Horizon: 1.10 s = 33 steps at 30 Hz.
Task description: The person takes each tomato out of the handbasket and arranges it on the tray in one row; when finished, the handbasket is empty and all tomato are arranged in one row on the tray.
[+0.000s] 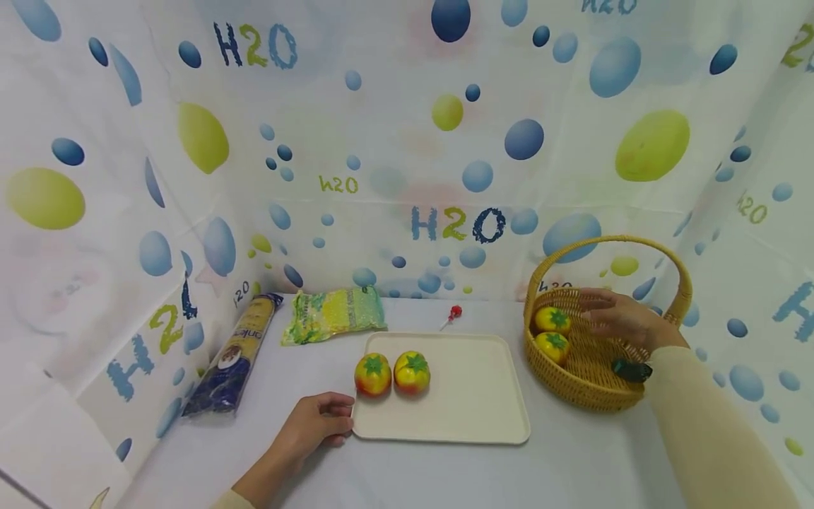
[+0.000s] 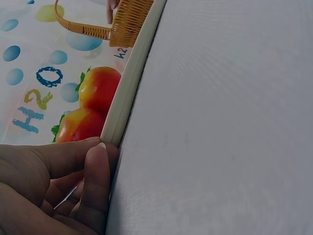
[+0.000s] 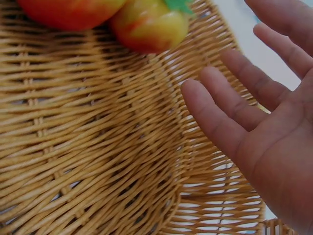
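Note:
My left hand (image 1: 316,422) is at the near left corner of a cream tray (image 1: 470,396), with thumb and fingers pinching its rim (image 2: 124,105). Two red-yellow persimmons (image 1: 373,375) with green leafy tops sit side by side on the tray's left part. Over on the right, my right hand (image 1: 613,316) reaches inside a wicker basket (image 1: 591,399). Its fingers (image 3: 210,107) are spread and hold nothing. Two more persimmons (image 1: 552,335) lie against the basket's left wall, apart from that hand.
A long blue and yellow packet (image 1: 232,357) lies at the left, beside a green-yellow bag (image 1: 333,314). Behind the tray is a red lollipop (image 1: 455,311). The basket's tall handle (image 1: 610,239) arches over the right hand. Patterned cloth walls (image 1: 394,141) enclose the table.

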{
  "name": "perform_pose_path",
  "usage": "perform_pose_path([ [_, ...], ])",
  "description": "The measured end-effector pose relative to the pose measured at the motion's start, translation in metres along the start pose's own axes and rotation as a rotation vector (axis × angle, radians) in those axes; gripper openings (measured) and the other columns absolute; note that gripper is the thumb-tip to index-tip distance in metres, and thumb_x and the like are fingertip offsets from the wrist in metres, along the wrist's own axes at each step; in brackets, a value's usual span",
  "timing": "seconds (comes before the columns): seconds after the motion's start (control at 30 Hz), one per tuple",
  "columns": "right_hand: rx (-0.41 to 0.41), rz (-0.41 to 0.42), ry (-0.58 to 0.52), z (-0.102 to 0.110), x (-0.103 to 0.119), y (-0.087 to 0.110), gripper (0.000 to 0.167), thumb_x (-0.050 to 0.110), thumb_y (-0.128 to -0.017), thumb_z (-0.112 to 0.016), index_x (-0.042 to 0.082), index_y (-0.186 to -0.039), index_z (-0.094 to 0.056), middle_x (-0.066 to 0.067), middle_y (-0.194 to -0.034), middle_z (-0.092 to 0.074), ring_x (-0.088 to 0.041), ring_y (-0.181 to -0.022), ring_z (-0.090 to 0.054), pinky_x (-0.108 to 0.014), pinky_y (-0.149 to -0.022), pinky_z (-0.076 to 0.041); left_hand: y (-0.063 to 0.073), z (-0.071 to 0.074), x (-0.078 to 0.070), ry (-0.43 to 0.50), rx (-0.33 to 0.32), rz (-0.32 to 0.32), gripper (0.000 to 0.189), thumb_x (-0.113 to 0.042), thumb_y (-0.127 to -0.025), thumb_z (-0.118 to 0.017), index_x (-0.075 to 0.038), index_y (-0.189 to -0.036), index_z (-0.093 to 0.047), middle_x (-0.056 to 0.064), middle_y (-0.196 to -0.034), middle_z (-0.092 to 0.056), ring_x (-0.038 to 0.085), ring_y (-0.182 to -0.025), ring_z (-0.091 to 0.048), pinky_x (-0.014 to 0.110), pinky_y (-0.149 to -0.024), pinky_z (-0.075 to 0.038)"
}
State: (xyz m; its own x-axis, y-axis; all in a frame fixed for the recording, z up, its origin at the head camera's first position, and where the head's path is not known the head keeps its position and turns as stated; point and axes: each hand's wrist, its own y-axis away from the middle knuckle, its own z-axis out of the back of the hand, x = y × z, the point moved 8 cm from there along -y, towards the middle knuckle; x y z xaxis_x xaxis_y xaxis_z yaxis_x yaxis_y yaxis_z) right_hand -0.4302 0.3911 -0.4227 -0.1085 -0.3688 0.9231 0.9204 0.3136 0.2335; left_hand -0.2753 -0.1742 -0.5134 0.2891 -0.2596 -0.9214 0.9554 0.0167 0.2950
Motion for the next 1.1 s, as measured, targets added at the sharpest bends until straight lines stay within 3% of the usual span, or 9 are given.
perform_pose_path([
  [0.1, 0.002, -0.010, 0.025, 0.001, -0.006, -0.003, 0.079, 0.021, -0.103, -0.062, 0.007, -0.163, -0.013, -0.028, -0.165, -0.014, -0.011, -0.125, -0.053, -0.054, -0.112, -0.042, -0.002, 0.000, -0.002, -0.007, 0.002, 0.000, 0.041, 0.003, -0.081, -0.079, 0.003, -0.120, -0.069, 0.010, -0.098, -0.067, 0.017, -0.076, -0.068, 0.034, -0.064, -0.060],
  [0.33, 0.011, 0.001, 0.043, -0.010, -0.014, -0.008, 0.082, 0.019, -0.101, -0.064, 0.008, -0.164, -0.012, -0.028, -0.166, -0.012, -0.041, -0.143, -0.036, -0.055, -0.109, -0.046, -0.001, 0.000, 0.001, 0.003, 0.013, -0.011, 0.041, 0.002, -0.081, -0.079, 0.003, -0.121, -0.068, 0.009, -0.098, -0.067, 0.016, -0.076, -0.068, 0.034, -0.065, -0.060],
  [0.6, 0.020, -0.023, 0.043, -0.022, -0.019, -0.019, 0.084, 0.020, -0.098, -0.068, 0.010, -0.163, -0.016, -0.026, -0.166, -0.015, -0.032, -0.136, -0.048, -0.051, -0.106, -0.049, -0.001, 0.000, 0.001, 0.005, 0.017, -0.010, 0.041, 0.002, -0.082, -0.079, 0.003, -0.121, -0.068, 0.009, -0.099, -0.067, 0.016, -0.076, -0.068, 0.034, -0.064, -0.060],
  [0.87, 0.045, -0.040, 0.057, -0.030, -0.024, -0.021, 0.080, 0.020, -0.099, -0.067, 0.008, -0.163, -0.020, -0.029, -0.165, -0.015, -0.033, -0.136, -0.046, -0.051, -0.107, -0.048, -0.001, -0.001, 0.001, -0.002, 0.020, -0.002, 0.041, 0.003, -0.081, -0.079, 0.002, -0.121, -0.068, 0.009, -0.099, -0.067, 0.016, -0.076, -0.068, 0.035, -0.065, -0.060],
  [1.1, 0.029, -0.064, 0.088, -0.035, -0.023, -0.026, 0.083, 0.019, -0.097, -0.070, 0.006, -0.162, -0.020, -0.032, -0.161, -0.021, -0.030, -0.131, -0.049, -0.043, -0.102, -0.052, 0.000, -0.001, 0.000, 0.004, 0.007, 0.001, 0.041, 0.003, -0.081, -0.079, 0.002, -0.120, -0.069, 0.009, -0.098, -0.066, 0.016, -0.075, -0.068, 0.034, -0.064, -0.060],
])
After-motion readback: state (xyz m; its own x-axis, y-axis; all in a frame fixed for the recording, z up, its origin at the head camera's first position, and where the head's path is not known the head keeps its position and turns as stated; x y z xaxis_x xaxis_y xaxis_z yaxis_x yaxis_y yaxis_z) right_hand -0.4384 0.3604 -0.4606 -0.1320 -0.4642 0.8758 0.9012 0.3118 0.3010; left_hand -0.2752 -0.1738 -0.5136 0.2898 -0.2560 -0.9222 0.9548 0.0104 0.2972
